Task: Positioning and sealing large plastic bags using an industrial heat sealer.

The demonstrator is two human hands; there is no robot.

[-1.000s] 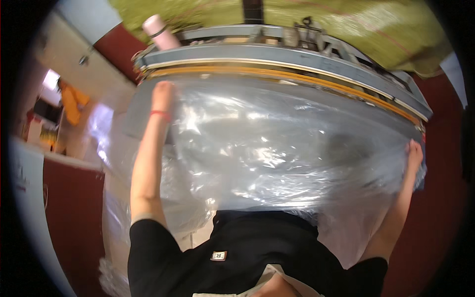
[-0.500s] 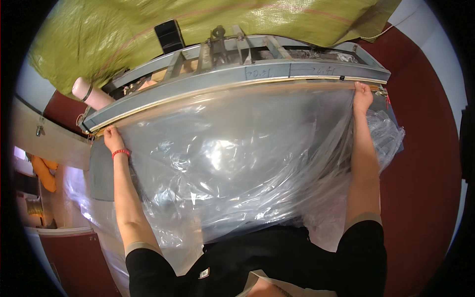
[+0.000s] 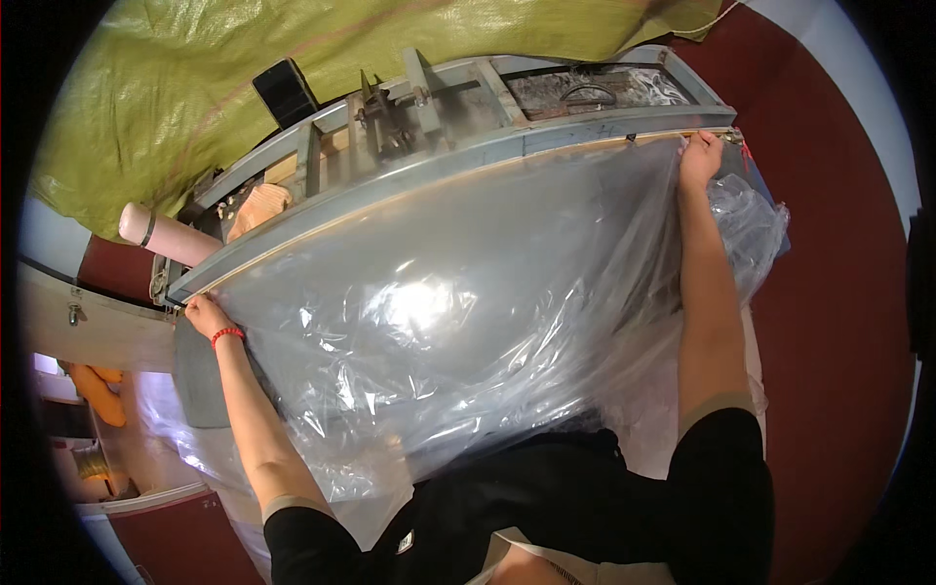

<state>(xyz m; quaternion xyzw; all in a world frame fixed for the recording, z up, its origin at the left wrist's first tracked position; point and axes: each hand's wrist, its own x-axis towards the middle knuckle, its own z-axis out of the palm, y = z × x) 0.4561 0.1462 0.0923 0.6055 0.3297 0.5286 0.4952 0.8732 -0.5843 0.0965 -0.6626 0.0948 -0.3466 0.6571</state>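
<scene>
A wide sheet of clear plastic film (image 3: 458, 283) is stretched between my two hands and hangs in shiny folds toward my body. My left hand (image 3: 207, 317), with a red bead bracelet at the wrist, is closed on the film's far left corner. Its far right part is pinched by my right hand (image 3: 700, 159). Both hands are up against the near bar of a grey metal frame (image 3: 439, 168), along which runs a thin pale strip (image 3: 390, 201). Bunched loose film hangs to the right of my right forearm.
On the frame's left end lies a pink cylinder (image 3: 171, 234). A dark phone (image 3: 285, 93) leans at the back against a yellow-green woven sheet (image 3: 390, 39). Metal levers (image 3: 385, 122) rise mid-frame. Dark red floor (image 3: 829, 341) lies to the right; a cabinet (image 3: 107, 331) stands left.
My view has turned, so the frame now slants up to the right. My left hand shows lower and further left. Both hands stay closed on the film at the frame's near edge.
</scene>
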